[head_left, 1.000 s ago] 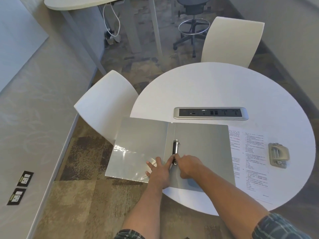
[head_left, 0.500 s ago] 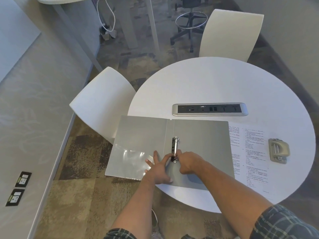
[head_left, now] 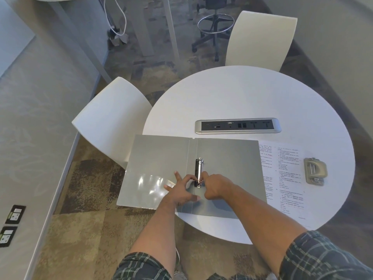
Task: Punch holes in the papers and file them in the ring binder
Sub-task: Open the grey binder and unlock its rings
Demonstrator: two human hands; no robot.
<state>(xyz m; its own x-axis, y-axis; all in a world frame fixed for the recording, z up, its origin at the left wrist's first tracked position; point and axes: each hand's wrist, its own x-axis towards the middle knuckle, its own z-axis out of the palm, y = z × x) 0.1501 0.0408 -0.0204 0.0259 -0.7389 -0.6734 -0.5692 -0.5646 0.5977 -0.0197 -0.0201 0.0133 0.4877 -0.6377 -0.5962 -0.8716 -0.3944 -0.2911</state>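
Binder (head_left: 226, 158) lies open on the round bench's (head_left: 242, 93) near edge, its ring mechanism (head_left: 199, 170) between both hands. Left hand (head_left: 179, 190) pinches the lower ring, other fingers splayed; right hand (head_left: 216, 186) — fingers curled — grips the same ring from the opposite side. Papers (head_left: 282, 174) lie just right of the binder, hole punch (head_left: 314, 171) beyond — power strip (head_left: 238, 125) behind.
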